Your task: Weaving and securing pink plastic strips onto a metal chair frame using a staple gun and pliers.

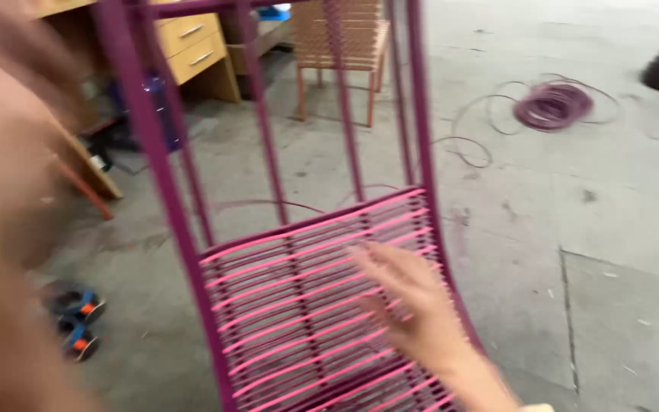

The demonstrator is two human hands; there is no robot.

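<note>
The right hand (413,305) lies open, fingers spread, on the pink woven cords (299,305) of the purple metal chair frame (154,137), gripping nothing. The left hand (9,99) is a near-left blur; its grip cannot be told.

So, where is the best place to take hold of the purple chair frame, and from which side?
Probably the bare side rail of the purple chair frame, above the pink woven cord, coming from the left. The bar there is thin, uncovered and leaning, so fingers could close fully around it. The right hand lies open over the weaving. The left hand is too blurred to judge.
</note>
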